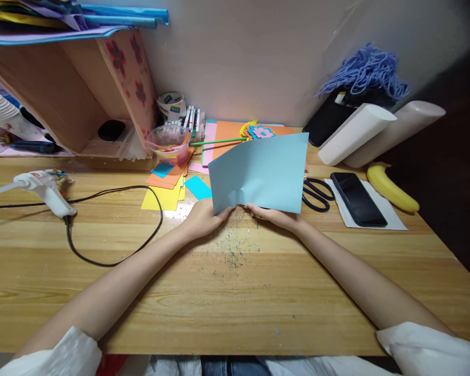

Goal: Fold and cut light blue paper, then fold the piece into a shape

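Left hand [199,216] and right hand [273,215] are both closed on the bottom edge of a light blue sheet [260,172], which is held up over the table [235,303] at the centre of the frame. Thumbs are seen at the lower edge; most other fingers are hidden, so their spread cannot be told.

At the far left, a glue gun [49,193] is rested with its cord [105,265] looped toward the middle, seemingly kept aside yet within reach. Behind it, in the upper left, an open box [123,78] is set at the back. To its right, a clear tub [168,141] is placed, probably so that small scraps are kept together; yellow cards [160,198] are left in front.

At the centre, the sheet is gripped from below by two hands, probably so that it is kept upright and steady. It looks plain, smooth and thin, with a bowed top edge, a higher right corner and a small buckle low down between the thumbs. Behind it, a paper flower [261,132] is partly covered.

Toward the right, black scissors [317,193] are laid beside the sheet. Further right, a phone [358,199] is rested on white paper [395,221] near a banana [394,186], apparently clear of the hands.
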A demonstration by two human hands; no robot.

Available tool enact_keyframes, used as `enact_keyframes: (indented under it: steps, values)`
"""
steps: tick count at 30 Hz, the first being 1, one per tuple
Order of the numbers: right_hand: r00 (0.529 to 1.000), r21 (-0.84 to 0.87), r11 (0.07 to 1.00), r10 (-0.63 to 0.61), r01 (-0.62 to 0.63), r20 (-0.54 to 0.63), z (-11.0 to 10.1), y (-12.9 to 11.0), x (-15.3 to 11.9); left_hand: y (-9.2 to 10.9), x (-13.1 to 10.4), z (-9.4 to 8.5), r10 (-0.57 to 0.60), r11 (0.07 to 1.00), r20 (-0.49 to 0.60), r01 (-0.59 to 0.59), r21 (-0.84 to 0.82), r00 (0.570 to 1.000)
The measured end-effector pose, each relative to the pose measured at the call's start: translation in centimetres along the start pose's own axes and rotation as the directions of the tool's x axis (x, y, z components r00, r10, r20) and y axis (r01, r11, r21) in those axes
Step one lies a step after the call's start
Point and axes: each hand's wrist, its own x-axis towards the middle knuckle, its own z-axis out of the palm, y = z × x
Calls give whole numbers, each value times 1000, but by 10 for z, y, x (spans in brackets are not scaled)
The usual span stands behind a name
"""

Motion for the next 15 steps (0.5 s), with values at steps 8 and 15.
enact_keyframes:
  steps: [8,15]
  values:
    - [985,406,911,0,-70,170,0,4,4,-1,0,1,14,1000,-24,-14,-10,1000]
    - [970,477,873,-19,-102,241,-1,0,5,0,0,1,5,1000,-21,-6,-23,1000]
